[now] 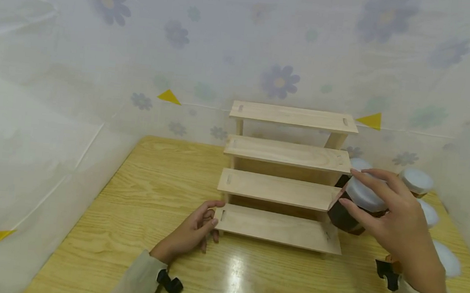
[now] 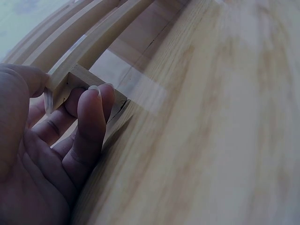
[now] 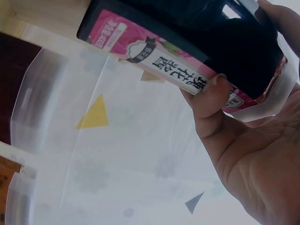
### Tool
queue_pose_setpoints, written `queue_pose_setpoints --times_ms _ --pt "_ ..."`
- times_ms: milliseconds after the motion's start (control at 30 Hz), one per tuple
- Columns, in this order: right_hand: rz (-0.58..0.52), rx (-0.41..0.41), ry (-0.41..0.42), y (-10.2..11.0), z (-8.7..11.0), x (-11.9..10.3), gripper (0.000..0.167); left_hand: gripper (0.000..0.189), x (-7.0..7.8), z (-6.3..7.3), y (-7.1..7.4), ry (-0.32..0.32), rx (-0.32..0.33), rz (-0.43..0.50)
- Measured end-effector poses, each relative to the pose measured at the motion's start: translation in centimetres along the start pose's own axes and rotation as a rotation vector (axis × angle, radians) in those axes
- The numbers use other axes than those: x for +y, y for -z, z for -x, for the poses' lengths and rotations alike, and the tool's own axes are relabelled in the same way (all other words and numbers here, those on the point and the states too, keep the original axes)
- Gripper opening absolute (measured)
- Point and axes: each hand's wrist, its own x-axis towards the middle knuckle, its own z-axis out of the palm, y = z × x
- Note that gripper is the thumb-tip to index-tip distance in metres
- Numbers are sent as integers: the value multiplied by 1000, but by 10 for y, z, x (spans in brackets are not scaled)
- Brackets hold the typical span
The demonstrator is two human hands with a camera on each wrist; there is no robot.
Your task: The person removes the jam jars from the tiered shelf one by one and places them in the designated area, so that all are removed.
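Note:
A four-step wooden shelf rack (image 1: 278, 226) stands on the table. At the left end of its lowest step, my left hand (image 1: 193, 228) grips the board, fingers curled at the edge; the left wrist view shows the fingertips (image 2: 91, 110) against the wooden end support (image 2: 96, 80). My right hand (image 1: 403, 219) holds a jar (image 1: 343, 215) of dark contents by its whitish lid, tilted beside the right end of the lower steps. In the right wrist view, the jar's pink label (image 3: 166, 61) bears Chinese characters, and the thumb (image 3: 213, 96) presses near it.
Several more jars with whitish lids stand at the right of the rack, among them one at the back (image 1: 416, 179) and one nearer the front (image 1: 445, 259). A flowered white sheet (image 1: 227, 35) hangs behind and around the wooden table (image 1: 166, 173).

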Motion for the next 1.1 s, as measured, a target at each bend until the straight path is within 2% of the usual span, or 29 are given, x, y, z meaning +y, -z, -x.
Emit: queue_pose_setpoints --times_ms 333,600,767,1100 --pt "43 3 -48 10 8 6 73 46 0 0 0 5 2 -3" --pt "53 22 -45 18 13 8 77 46 1 0 0 -1 0 -6" --pt "89 -16 -100 27 19 11 79 46 2 0 0 -2 -1 -12" --pt "74 -4 -124 36 31 14 78 46 1 1 -1 -1 6 -15"
